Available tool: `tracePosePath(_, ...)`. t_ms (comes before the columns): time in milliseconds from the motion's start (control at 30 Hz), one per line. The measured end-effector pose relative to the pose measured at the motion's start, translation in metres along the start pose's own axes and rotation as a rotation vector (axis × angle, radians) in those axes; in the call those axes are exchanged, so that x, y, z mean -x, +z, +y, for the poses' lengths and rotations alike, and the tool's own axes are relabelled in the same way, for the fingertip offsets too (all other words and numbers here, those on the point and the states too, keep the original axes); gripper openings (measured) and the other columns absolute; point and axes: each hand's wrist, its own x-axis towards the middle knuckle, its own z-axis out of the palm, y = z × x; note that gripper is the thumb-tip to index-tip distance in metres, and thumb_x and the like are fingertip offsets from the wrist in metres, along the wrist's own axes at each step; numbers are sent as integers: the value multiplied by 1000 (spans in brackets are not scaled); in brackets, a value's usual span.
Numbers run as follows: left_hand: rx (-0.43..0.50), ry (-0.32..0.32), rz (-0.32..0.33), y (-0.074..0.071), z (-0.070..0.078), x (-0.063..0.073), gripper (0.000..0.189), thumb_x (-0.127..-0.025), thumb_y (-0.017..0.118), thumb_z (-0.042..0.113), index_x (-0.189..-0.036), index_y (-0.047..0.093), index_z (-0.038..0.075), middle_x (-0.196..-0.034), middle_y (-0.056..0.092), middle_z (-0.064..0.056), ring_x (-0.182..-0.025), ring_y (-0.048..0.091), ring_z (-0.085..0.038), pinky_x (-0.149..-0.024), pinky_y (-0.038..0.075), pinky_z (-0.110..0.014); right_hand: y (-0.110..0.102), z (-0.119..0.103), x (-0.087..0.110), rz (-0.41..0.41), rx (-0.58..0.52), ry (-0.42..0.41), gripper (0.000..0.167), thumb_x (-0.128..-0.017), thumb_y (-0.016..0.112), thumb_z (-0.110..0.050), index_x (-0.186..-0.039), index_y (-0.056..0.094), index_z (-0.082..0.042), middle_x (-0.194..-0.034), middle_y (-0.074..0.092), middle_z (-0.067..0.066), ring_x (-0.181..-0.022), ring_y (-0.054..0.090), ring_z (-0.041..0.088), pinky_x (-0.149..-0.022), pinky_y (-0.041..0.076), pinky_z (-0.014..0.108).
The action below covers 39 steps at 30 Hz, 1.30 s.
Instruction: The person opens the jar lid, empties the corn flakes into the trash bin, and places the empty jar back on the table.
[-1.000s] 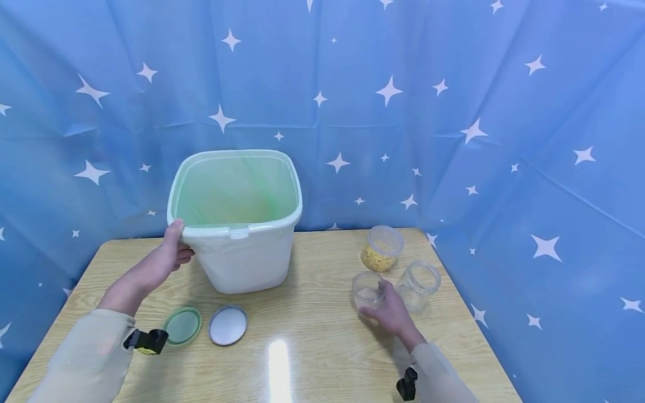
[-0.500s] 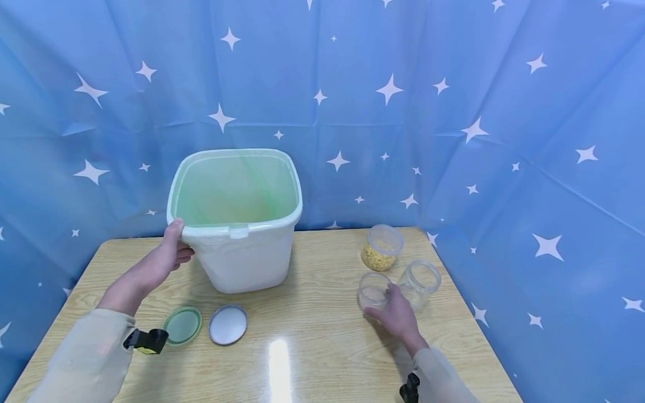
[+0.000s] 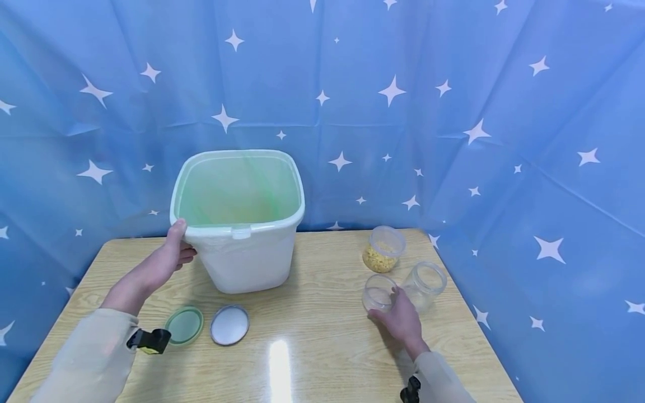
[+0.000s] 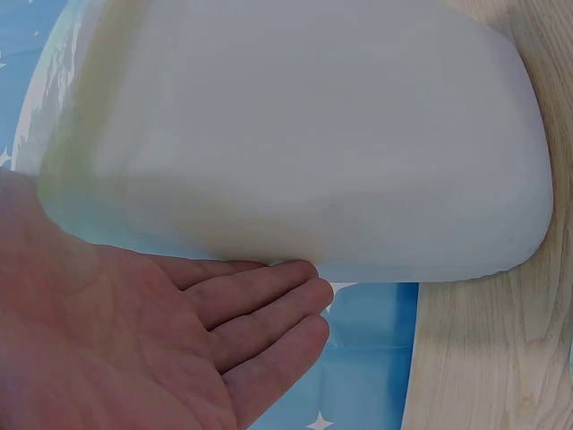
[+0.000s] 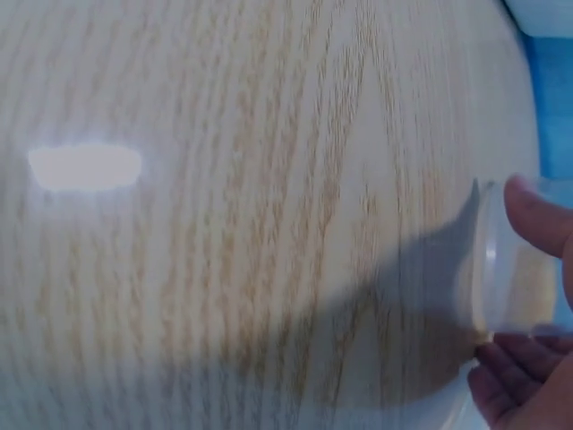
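Note:
A white bin (image 3: 252, 260) with a pale green inside stands at the back left. My left hand (image 3: 153, 271) holds its front left corner, thumb over the rim and the other fingers beneath it. In the left wrist view those fingers (image 4: 269, 309) lie nearly straight along the bin's wall (image 4: 313, 134). On the right, my right hand (image 3: 400, 322) grips a short clear jar (image 3: 377, 288) without a lid, thumb on one side and fingers on the other. In the right wrist view only part of the jar (image 5: 524, 278) shows. Close beside it is a taller clear jar (image 3: 428, 280), partly behind the hand.
A lidless tub (image 3: 381, 257) with yellow bits inside stands behind the two clear jars, near the back right corner of the wooden table (image 3: 322, 336). A green lid (image 3: 185, 326) and a silvery lid (image 3: 229, 326) lie at the front left. A blue starry curtain (image 3: 342, 112) hangs behind.
My right hand has moved the short jar a little to the right, closer to the taller jar. My left hand and the bin have stayed in place.

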Motion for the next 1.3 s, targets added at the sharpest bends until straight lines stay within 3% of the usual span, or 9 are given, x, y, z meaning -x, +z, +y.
tracePosePath(200, -8, 1, 3, 0, 0, 0, 94, -95, -17, 58, -150, 9, -14, -151, 15, -45, -138, 21, -62, -109, 21, -74, 1, 3, 3, 8, -15, 19, 102, -77, 81, -39, -144, 25, 12, -137, 48, 35, -119, 54, 49, -98, 46, 57)
tracePosePath(600, -1, -8, -1, -1, 0, -1, 95, -95, -18, 58, -150, 8, -15, -150, 15, -45, -138, 22, -61, -109, 21, -73, -3, -4, 7, 43, 15, 21, 113, -76, 81, -46, -151, 14, 5, -140, 44, 37, -121, 52, 51, -96, 45, 61)
tracePosePath(767, -2, -4, 8, 0, 0, 0, 95, -95, -16, 59, -150, 10, -14, -151, 17, -44, -138, 23, -60, -110, 22, -72, -11, -16, 16, 104, 63, -18, 106, -82, 71, -57, -150, 20, 6, -136, 48, 36, -119, 53, 51, -90, 48, 61)
tracePosePath(933, -7, -4, 11, -1, 1, 1, 96, -94, -15, 61, -150, 9, -13, -152, 16, -43, -138, 23, -60, -110, 21, -72, -19, -34, 20, 183, 47, -96, 90, -88, 68, -50, -147, 30, 6, -141, 45, 30, -127, 46, 47, -97, 45, 60)
tracePosePath(1100, -6, -1, 14, -1, 2, 2, 97, -94, -15, 62, -151, 8, -13, -152, 15, -43, -138, 22, -60, -110, 20, -72, -32, -56, -1, 182, -35, -143, 82, -94, 63, -41, -149, 24, 7, -146, 35, 31, -133, 39, 46, -103, 41, 60)
tracePosePath(1300, 0, -1, 10, -1, 2, 2, 97, -94, -14, 63, -151, 7, -12, -153, 13, -42, -139, 20, -60, -110, 19, -72, -47, -72, -35, 117, -15, -69, 80, -97, 55, -40, -151, 17, 5, -153, 14, 38, -133, 31, 58, -104, 35, 67)
